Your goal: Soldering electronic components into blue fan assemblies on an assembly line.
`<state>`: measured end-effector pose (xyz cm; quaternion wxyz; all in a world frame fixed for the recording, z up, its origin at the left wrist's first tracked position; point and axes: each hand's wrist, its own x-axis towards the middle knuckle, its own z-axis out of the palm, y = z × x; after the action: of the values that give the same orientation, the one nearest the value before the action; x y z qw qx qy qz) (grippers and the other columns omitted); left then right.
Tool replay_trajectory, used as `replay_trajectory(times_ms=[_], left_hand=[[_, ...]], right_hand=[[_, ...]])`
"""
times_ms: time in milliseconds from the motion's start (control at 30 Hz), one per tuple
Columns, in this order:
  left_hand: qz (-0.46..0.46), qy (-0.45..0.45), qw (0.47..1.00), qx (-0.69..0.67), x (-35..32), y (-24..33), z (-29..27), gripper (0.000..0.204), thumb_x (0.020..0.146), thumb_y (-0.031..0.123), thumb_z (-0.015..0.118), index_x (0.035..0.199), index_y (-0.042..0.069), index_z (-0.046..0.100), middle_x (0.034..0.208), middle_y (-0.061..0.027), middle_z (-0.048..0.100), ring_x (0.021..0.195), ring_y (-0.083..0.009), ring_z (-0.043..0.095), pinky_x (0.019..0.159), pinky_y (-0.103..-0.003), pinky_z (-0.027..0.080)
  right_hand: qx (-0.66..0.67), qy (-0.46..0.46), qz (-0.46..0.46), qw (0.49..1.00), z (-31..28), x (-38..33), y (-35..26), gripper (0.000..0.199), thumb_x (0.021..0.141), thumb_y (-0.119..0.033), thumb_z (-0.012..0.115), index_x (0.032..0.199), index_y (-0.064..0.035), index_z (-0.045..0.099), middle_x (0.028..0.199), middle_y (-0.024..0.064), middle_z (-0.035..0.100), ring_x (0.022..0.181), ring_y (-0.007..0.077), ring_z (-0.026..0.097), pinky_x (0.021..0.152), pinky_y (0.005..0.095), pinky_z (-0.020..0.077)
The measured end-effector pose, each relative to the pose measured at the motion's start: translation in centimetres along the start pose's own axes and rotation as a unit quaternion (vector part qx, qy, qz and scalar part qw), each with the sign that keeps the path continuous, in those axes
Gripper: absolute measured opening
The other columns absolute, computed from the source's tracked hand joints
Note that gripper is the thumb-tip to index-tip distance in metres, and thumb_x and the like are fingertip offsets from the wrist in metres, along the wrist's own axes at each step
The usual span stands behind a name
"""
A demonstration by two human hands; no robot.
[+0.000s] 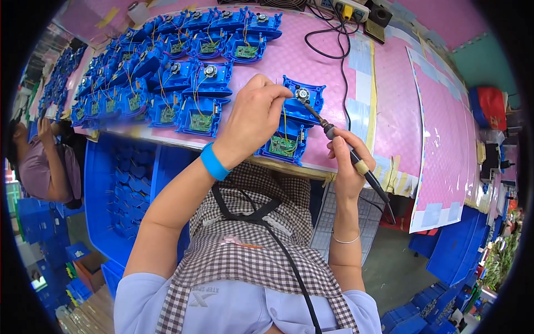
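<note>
My right hand (349, 175) grips a soldering iron (329, 131) like a pen, its tip at a small round speaker (302, 94). The speaker sits in the far half of an open blue plastic housing (318, 101) on the table. In the near half lies a green circuit board (282, 146), with thin wires running up from it. My left hand (253, 117) is pinched closed beside the speaker, thumb and forefinger together. What its fingertips hold is too small to make out. A blue band circles my left wrist.
Rows of similar open blue housings (210, 89) with boards and speakers cover the table's left. A power strip (351, 10) with black cables stands at the back, one cable trailing down the pink mat (328, 67). Below left is a blue bin (100, 206); another person sits far left.
</note>
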<state>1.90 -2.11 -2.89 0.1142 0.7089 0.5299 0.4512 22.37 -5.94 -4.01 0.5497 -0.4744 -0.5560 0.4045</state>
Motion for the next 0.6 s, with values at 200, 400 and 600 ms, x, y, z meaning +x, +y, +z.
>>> replay_trajectory(times_ms=[200, 400, 600], left_hand=[[-0.042, -0.033, 0.999, -0.008, 0.53, 1.08, 0.21, 0.010, 0.078, 0.003, 0.063, 0.087, 0.001, 0.065, 0.079, -0.0140, 0.061, 0.073, -0.0314, 0.061, 0.064, -0.041, 0.048], [-0.030, -0.032, 0.999, 0.003, 0.67, 0.89, 0.56, 0.008, 0.078, 0.003, 0.063, 0.086, 0.001, 0.063, 0.080, -0.0132, 0.061, 0.073, -0.0315, 0.061, 0.063, -0.041, 0.048], [-0.008, -0.036, 0.999, 0.017, 0.64, 0.66, 0.85, 0.011, 0.078, 0.001, 0.066, 0.089, 0.000, 0.065, 0.079, -0.0107, 0.062, 0.066, -0.0224, 0.060, 0.057, -0.032, 0.047]], right_hand=[[-0.011, 0.002, -0.005, 1.000, -0.10, -0.07, 0.18, 0.017, 0.088, -0.006, 0.062, 0.100, 0.0045, 0.067, 0.080, 0.0098, 0.066, 0.066, 0.0106, 0.060, 0.060, 0.0211, 0.0465], [-0.045, -0.005, -0.028, 0.999, -0.17, -0.21, 0.25, 0.016, 0.085, -0.005, 0.064, 0.099, 0.0028, 0.067, 0.082, 0.0078, 0.067, 0.068, 0.0094, 0.059, 0.060, 0.0205, 0.0455], [-0.065, 0.013, -0.016, 0.998, 0.03, -0.51, -0.48, 0.018, 0.081, -0.004, 0.068, 0.098, 0.0016, 0.068, 0.084, 0.0065, 0.067, 0.070, 0.0089, 0.059, 0.061, 0.0206, 0.0449]])
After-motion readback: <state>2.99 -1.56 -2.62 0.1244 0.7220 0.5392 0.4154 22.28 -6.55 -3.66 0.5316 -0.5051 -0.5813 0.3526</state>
